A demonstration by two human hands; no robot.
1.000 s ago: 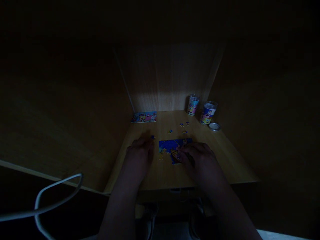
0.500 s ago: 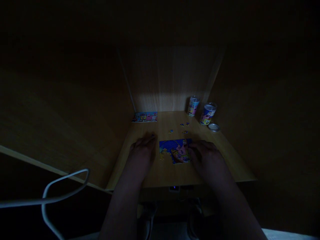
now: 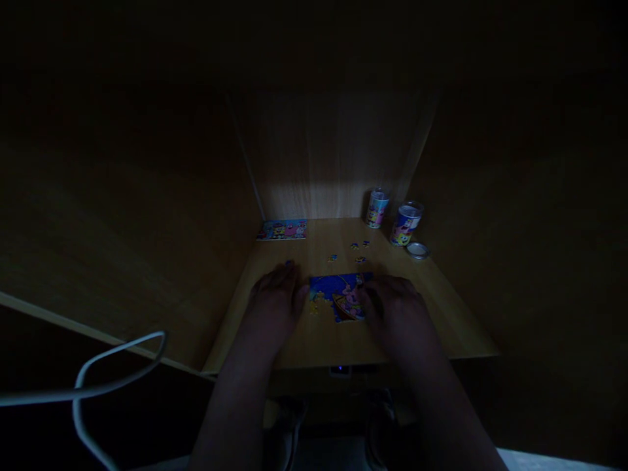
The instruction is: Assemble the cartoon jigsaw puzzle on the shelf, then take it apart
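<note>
Really dim shot, so take this with a grain of salt. There's a small, partly assembled blue cartoon jigsaw puzzle lying flat in the middle of the light wooden desk, near the front edge.

The left hand lies palm down on the wood just left of the puzzle, fingers stretched out and gripping nothing, with a tiny blue puzzle piece right by its fingertips. The right hand rests over the puzzle's right edge with its fingers curled onto the picture. I can't tell whether it's pinching a piece or just pressing down.

I'd say this is mid-assembly, around seating or squaring up a piece on the right side. A few loose puzzle pieces sit further back. Fitting one of them would mean reaching past the puzzle while the other hand keeps it from sliding.

At the far right are two cartoon-printed cylindrical tins and a round metal lid, and at the far left a colourful reference picture card.
</note>
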